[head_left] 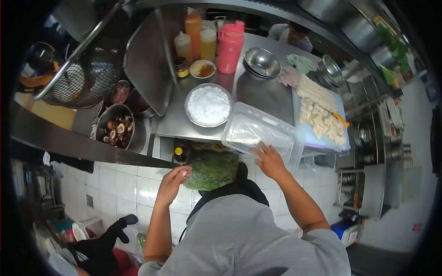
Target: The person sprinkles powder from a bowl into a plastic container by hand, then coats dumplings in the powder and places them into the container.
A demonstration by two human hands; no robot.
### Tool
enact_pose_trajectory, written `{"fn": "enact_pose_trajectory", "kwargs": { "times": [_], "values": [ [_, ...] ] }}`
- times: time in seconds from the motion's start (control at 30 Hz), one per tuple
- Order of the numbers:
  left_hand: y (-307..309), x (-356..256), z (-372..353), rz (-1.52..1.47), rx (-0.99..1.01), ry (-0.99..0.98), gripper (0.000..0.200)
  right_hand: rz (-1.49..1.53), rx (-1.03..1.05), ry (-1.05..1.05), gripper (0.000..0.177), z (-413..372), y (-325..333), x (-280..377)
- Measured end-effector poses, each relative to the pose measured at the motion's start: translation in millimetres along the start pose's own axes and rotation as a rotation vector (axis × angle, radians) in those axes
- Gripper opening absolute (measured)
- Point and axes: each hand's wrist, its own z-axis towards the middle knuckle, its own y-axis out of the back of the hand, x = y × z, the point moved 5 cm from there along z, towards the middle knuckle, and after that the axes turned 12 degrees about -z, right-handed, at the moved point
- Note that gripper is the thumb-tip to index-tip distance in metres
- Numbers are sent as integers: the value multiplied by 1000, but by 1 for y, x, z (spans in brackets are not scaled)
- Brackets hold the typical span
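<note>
My right hand [270, 162] has its fingers spread at the near rim of a clear plastic container [258, 131], which holds some white residue. The container lies along the counter's front edge. Lower and to the left, my left hand [174, 182] is closed with its fingertips together, and a small whitish spot shows at them. What it holds, if anything, I cannot make out. Beyond the hands stands a metal bowl of white powder [209, 105]. To the right, pale cut pieces of food [321, 120] lie on a light board, with an orange-handled tool [341, 120] beside them.
A pink bottle [231, 47], squeeze bottles [194, 34], a small bowl of seasonings [203, 69] and stacked metal bowls [262, 62] stand farther back. A pot of mushrooms [119, 129] is at left. Below the counter sits a bag of greens [212, 170]. Another person's leg [115, 232] shows lower left.
</note>
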Motion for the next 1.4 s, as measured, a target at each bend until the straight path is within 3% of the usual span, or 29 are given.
{"fn": "enact_pose_trajectory", "kwargs": {
  "times": [0.07,0.17,0.23,0.43,0.57,0.8,0.9,1.03,1.23,1.27,1.4],
  "values": [
    [-12,-12,6,-34,21,-49,30,86,-43,-97,37,15,-2,0],
    [-21,-16,41,7,-77,-7,35,103,-99,-116,31,30,0,-8],
    [-27,-20,73,-215,-210,21,37,124,-83,-60,30,39,3,-8],
    [-63,-23,128,-357,-355,109,34,194,-153,121,28,69,4,-19],
    [-68,-23,147,-480,-454,49,31,242,-222,209,27,86,7,-24],
    [-56,-44,175,-337,-593,-71,32,205,-189,266,28,100,2,-21],
    [-45,-35,187,-525,-562,-66,23,197,-248,255,26,101,-4,-22],
    [-32,-30,171,-567,-465,-210,27,242,-309,244,20,99,-1,-27],
    [-20,-1,125,-724,-480,-159,20,189,-316,158,19,115,3,-31],
    [-23,1,123,-724,-467,-159,20,181,-242,162,25,118,0,-30],
    [-46,-6,112,-675,-438,-151,24,301,-323,74,32,98,35,-30]
  ]
}}
